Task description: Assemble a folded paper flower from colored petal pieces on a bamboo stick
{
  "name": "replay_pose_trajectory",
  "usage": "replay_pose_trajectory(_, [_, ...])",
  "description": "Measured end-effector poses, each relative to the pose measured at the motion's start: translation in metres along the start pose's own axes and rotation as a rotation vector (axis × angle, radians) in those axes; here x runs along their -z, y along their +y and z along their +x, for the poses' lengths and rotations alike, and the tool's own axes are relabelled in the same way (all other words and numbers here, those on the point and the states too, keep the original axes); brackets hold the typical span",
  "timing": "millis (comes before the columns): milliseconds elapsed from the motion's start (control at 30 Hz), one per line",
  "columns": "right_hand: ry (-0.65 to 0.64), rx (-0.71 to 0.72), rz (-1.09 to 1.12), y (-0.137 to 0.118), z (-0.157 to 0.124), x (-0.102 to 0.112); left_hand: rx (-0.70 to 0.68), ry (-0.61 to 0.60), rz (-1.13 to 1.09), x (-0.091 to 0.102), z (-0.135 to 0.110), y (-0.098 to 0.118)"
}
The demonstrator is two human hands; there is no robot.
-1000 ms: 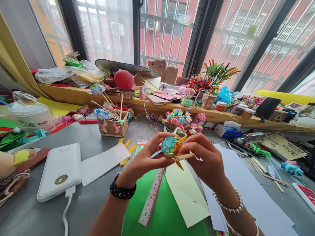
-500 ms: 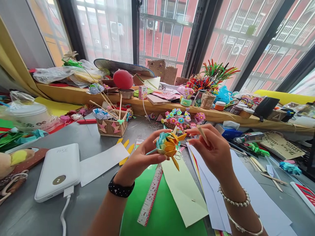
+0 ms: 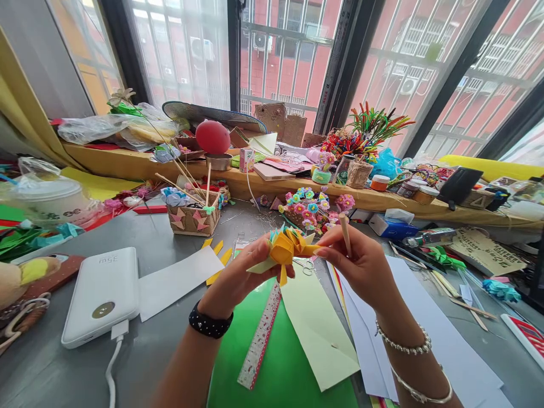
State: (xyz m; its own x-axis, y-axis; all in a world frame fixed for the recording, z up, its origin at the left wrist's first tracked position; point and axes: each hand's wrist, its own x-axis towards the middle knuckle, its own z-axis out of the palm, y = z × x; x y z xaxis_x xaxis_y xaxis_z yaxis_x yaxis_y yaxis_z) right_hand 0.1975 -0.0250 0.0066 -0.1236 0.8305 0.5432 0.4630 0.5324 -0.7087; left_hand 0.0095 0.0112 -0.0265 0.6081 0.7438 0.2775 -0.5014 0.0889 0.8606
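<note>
A folded paper flower [image 3: 284,250] in yellow, teal and pale green is held up over the green mat [image 3: 242,340]. My left hand [image 3: 244,269] is closed around its left side, the thumb along the top. At its right, my right hand [image 3: 357,258] pinches the tip of a yellow petal between thumb and finger. A thin wooden stick [image 3: 345,235] stands up between the fingers of that same hand. Below lie a ruler [image 3: 260,340] with a red patterned edge and a pale green paper sheet [image 3: 318,334]. Small scissors [image 3: 306,266] show partly behind the flower.
On the left are a white power bank [image 3: 102,294] with a cable and a white paper strip [image 3: 181,283]. Yellow paper strips [image 3: 219,266] lie beyond it. A box [image 3: 193,220] with sticks stands farther back. White sheets [image 3: 437,317] cover the right side.
The flower has been turned in my left hand, so its yellow petals now face me. My right hand has moved slightly down and left and now grips a yellow petal.
</note>
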Motion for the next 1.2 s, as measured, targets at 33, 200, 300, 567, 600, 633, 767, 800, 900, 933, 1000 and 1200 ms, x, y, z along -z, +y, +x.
replay_pose_trajectory(33, [0.007, 0.004, 0.007, 0.000, 0.000, -0.001, 0.016, 0.009, 0.010, 0.000, 0.001, 0.000])
replay_pose_trajectory(200, [0.093, 0.068, 0.021, 0.000, 0.001, -0.004, 0.094, 0.029, 0.052, 0.002, 0.007, 0.000])
replay_pose_trajectory(300, [0.159, 0.100, 0.028, -0.001, 0.000, -0.005, 0.017, 0.072, 0.077, 0.003, 0.009, -0.001])
replay_pose_trajectory(567, [0.255, 0.139, 0.091, -0.001, -0.002, -0.010, -0.366, 0.098, 0.085, -0.002, 0.008, -0.008])
replay_pose_trajectory(600, [0.252, 0.122, 0.090, -0.002, -0.002, -0.011, -0.380, 0.106, 0.093, -0.003, 0.008, -0.008])
replay_pose_trajectory(633, [0.243, 0.102, 0.086, -0.003, -0.002, -0.012, -0.380, 0.134, 0.103, -0.004, 0.008, -0.007])
replay_pose_trajectory(767, [0.171, 0.038, 0.037, -0.005, -0.003, -0.015, -0.323, 0.311, 0.135, -0.007, 0.007, -0.005])
replay_pose_trajectory(800, [0.156, 0.034, 0.017, -0.006, -0.003, -0.015, -0.303, 0.338, 0.138, -0.007, 0.007, -0.004])
replay_pose_trajectory(900, [0.118, 0.093, -0.049, -0.006, -0.002, -0.013, -0.200, 0.371, 0.130, -0.006, 0.008, -0.004])
replay_pose_trajectory(933, [0.099, 0.136, -0.068, -0.006, -0.002, -0.012, -0.158, 0.383, 0.122, -0.006, 0.008, -0.004])
replay_pose_trajectory(1000, [0.042, 0.222, -0.085, -0.006, -0.001, -0.009, -0.081, 0.393, 0.112, -0.006, 0.008, -0.005])
replay_pose_trajectory(1200, [-0.039, 0.350, -0.091, -0.006, -0.001, -0.006, 0.084, 0.318, 0.195, -0.008, 0.011, -0.008])
